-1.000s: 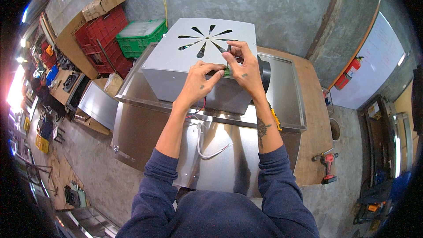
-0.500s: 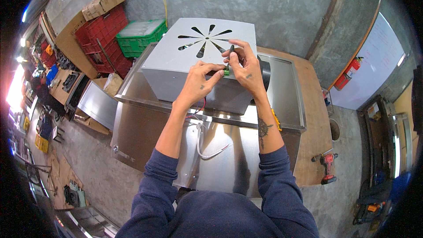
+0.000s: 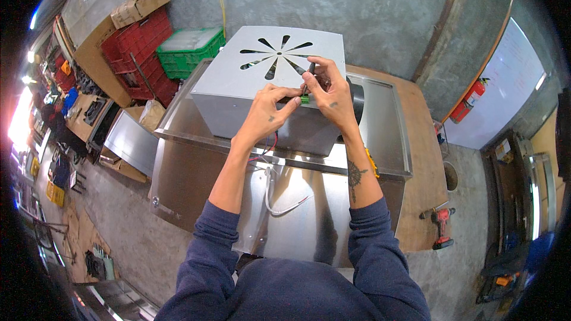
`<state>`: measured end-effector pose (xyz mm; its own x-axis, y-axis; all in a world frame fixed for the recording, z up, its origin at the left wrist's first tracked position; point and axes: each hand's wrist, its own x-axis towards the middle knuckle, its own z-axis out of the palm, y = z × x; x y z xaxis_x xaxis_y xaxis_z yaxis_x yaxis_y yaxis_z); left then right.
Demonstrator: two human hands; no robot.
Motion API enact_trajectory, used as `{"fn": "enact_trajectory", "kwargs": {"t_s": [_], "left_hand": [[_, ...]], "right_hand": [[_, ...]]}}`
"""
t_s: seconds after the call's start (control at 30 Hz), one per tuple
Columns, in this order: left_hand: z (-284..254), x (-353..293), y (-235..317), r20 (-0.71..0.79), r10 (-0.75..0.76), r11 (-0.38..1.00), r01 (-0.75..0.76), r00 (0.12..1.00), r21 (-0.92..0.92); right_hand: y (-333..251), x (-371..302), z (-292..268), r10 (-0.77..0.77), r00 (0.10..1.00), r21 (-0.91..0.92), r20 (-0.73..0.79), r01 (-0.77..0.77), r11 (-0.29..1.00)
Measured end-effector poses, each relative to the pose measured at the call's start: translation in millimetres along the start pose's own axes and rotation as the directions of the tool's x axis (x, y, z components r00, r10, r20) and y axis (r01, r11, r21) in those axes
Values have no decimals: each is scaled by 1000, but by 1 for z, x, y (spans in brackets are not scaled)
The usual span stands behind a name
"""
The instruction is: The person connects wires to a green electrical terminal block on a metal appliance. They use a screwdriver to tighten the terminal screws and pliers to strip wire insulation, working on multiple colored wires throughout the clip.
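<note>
A grey metal box (image 3: 238,77) with fan-shaped vent slots on top stands on a shiny steel hood (image 3: 196,184). My left hand (image 3: 267,110) pinches thin red and black wires at the box's near right edge. My right hand (image 3: 333,92) holds a small green connector (image 3: 305,100) and a dark slim tool against the same spot. The two hands touch at the fingertips. A white cable (image 3: 273,199) and the red wire hang down over the steel sheet below my wrists. A black round part shows behind my right hand.
A wooden table (image 3: 425,160) carries the steel hood. A red cordless drill (image 3: 440,226) lies at its right near edge. Red crates (image 3: 134,53), a green crate (image 3: 187,50) and cardboard boxes stand at the left. A red fire extinguisher (image 3: 470,104) hangs on the right wall.
My right hand's fingers have shifted slightly on the connector and tool. My left hand stays pinched on the wires. The box has not moved.
</note>
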<state>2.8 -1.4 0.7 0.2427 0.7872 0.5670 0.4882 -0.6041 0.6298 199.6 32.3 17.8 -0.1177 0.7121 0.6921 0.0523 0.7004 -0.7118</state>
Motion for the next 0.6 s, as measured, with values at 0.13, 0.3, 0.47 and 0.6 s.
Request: {"fn": "enact_trajectory", "kwargs": {"t_s": [0.13, 0.3, 0.47, 0.6], "left_hand": [[1, 0, -1, 10, -7, 1000, 6, 1000, 20], [0, -1, 0, -6, -6, 1000, 6, 1000, 17], [1, 0, -2, -6, 22, 1000, -22, 1000, 18], [1, -1, -2, -11, 18, 1000, -18, 1000, 2]], "right_hand": [[-6, -1, -1, 20, 999, -36, 38, -19, 999], [-15, -1, 0, 17, 998, -64, 56, -13, 998], [-12, -1, -1, 27, 996, 24, 90, -29, 999], [-13, -2, -1, 18, 997, -39, 81, -15, 999]]}}
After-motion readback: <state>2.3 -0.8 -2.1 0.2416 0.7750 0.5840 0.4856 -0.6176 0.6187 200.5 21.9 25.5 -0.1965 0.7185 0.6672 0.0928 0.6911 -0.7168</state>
